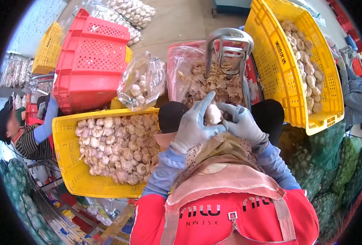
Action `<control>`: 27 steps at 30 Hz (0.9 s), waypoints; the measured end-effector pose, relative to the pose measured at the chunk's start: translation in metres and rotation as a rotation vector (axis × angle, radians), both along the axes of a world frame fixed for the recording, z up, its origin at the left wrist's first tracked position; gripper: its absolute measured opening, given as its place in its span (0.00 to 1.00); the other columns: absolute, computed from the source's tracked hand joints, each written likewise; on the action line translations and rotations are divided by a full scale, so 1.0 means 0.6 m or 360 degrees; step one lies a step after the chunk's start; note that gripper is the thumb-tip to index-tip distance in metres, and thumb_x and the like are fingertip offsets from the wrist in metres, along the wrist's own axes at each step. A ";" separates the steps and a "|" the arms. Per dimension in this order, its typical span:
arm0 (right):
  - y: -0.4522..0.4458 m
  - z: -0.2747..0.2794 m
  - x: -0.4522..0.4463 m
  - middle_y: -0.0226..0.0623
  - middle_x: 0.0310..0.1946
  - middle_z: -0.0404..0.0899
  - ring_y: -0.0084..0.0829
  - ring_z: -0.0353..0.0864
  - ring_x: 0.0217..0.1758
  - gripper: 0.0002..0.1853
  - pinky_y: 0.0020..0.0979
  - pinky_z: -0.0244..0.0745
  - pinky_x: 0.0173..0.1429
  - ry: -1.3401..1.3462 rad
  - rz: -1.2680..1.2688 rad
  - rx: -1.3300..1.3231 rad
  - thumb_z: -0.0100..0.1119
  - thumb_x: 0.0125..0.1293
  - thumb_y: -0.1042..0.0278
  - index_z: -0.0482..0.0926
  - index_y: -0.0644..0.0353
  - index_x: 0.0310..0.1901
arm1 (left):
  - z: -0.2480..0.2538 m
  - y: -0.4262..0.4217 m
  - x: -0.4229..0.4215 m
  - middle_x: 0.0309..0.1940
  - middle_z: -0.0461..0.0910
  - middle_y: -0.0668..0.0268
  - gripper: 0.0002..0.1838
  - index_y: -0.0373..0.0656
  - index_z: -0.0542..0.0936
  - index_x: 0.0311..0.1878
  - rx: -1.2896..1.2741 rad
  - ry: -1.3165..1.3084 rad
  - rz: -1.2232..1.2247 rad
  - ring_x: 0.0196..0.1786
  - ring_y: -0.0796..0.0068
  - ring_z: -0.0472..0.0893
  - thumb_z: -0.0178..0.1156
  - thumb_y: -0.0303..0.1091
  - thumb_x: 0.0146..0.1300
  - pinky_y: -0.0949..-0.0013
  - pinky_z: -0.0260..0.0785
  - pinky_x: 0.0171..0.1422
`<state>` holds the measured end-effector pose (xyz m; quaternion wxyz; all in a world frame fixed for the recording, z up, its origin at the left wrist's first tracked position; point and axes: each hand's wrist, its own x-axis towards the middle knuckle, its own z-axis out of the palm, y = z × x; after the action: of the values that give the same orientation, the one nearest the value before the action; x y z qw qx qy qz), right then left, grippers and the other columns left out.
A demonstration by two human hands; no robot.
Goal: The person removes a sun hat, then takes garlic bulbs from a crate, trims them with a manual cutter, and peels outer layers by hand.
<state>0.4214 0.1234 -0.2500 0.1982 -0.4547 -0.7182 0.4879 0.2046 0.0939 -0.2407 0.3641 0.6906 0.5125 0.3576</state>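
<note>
Both of my hands wear pale gloves with blue fingers and meet in front of my lap. My left hand (197, 124) curls around a white garlic bulb (213, 114), its thumb and fingers on either side. From the right, my right hand (244, 124) touches the bulb with bent fingers; its fingertips are partly hidden. Just beyond my hands lies a pile of loose garlic skins (219, 83) below a metal frame (230, 38). At my left is a yellow crate (107, 191) with many garlic bulbs (115, 151).
A yellow crate (287, 77) of pale bulbs stands at the right. Red crates (93, 61) and a clear bag of garlic (142, 85) are at the upper left. A co-worker (26, 130) sits far left, another person (355, 96) far right. Green net sacks (332, 163) lie lower right.
</note>
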 end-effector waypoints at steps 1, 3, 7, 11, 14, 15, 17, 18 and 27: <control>-0.002 -0.001 -0.002 0.45 0.39 0.88 0.39 0.90 0.40 0.24 0.36 0.82 0.45 -0.0120 -0.0044 0.0384 0.69 0.56 0.74 0.86 0.56 0.58 | -0.031 0.001 0.002 0.58 0.84 0.55 0.44 0.36 0.71 0.74 -0.0004 0.0003 -0.0005 0.59 0.66 0.85 0.80 0.35 0.56 0.64 0.80 0.58; 0.004 0.034 -0.006 0.40 0.37 0.88 0.44 0.88 0.37 0.19 0.38 0.80 0.40 -0.0561 0.0008 0.0835 0.71 0.56 0.73 0.88 0.53 0.51 | -0.061 0.009 0.013 0.51 0.84 0.59 0.38 0.38 0.74 0.70 -0.0489 -0.0543 0.0026 0.49 0.68 0.86 0.78 0.35 0.57 0.66 0.80 0.53; 0.032 0.050 0.000 0.36 0.36 0.88 0.40 0.88 0.37 0.16 0.37 0.82 0.42 -0.0077 -0.0488 0.1057 0.71 0.59 0.75 0.88 0.53 0.50 | -0.072 -0.009 0.028 0.52 0.83 0.64 0.30 0.42 0.75 0.68 -0.1028 -0.1720 0.0194 0.48 0.77 0.85 0.69 0.48 0.70 0.70 0.82 0.52; 0.080 0.010 0.046 0.50 0.63 0.80 0.50 0.79 0.68 0.29 0.43 0.73 0.71 -0.0154 -0.0909 0.1286 0.71 0.65 0.70 0.77 0.63 0.68 | -0.090 -0.003 0.061 0.54 0.83 0.70 0.28 0.49 0.77 0.67 -0.1174 -0.2180 0.0419 0.51 0.75 0.86 0.65 0.57 0.73 0.70 0.84 0.52; 0.062 -0.015 0.048 0.56 0.66 0.78 0.52 0.77 0.72 0.38 0.42 0.71 0.73 -0.0088 -0.0449 0.0643 0.69 0.68 0.54 0.69 0.65 0.74 | -0.080 0.012 0.072 0.54 0.83 0.72 0.27 0.49 0.77 0.68 -0.1184 -0.2443 0.0356 0.54 0.77 0.86 0.62 0.57 0.76 0.72 0.85 0.57; 0.067 -0.014 0.051 0.51 0.56 0.85 0.46 0.84 0.62 0.35 0.38 0.76 0.66 0.0041 -0.0475 0.0419 0.63 0.73 0.55 0.68 0.68 0.74 | -0.077 0.018 0.079 0.54 0.83 0.72 0.28 0.49 0.76 0.68 -0.1207 -0.2487 0.0391 0.54 0.77 0.86 0.62 0.57 0.75 0.72 0.85 0.56; 0.065 0.059 0.081 0.42 0.42 0.87 0.36 0.88 0.48 0.33 0.31 0.79 0.55 0.0285 -0.0473 -0.0559 0.56 0.77 0.55 0.68 0.72 0.73 | -0.079 0.025 0.088 0.51 0.84 0.71 0.28 0.48 0.78 0.65 -0.1232 -0.2584 0.0495 0.50 0.79 0.86 0.63 0.58 0.74 0.74 0.86 0.52; 0.052 0.122 0.061 0.33 0.27 0.85 0.29 0.87 0.35 0.37 0.31 0.82 0.54 0.0410 -0.0469 -0.0620 0.47 0.81 0.46 0.64 0.69 0.77 | -0.087 0.026 0.090 0.48 0.85 0.71 0.27 0.47 0.79 0.62 -0.1250 -0.2584 0.0522 0.48 0.79 0.87 0.64 0.58 0.74 0.75 0.86 0.50; 0.033 0.143 0.046 0.38 0.30 0.85 0.28 0.84 0.31 0.24 0.29 0.80 0.41 0.0482 -0.0691 -0.0604 0.51 0.77 0.63 0.73 0.71 0.67 | -0.062 0.066 0.144 0.37 0.83 0.71 0.23 0.49 0.82 0.55 -0.1281 -0.2415 0.0641 0.37 0.79 0.85 0.69 0.56 0.70 0.77 0.82 0.37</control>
<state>0.4490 0.1430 -0.1639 0.3139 -0.5483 -0.4630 0.6216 0.2910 0.1332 -0.2781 0.7518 -0.0172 0.3316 0.5696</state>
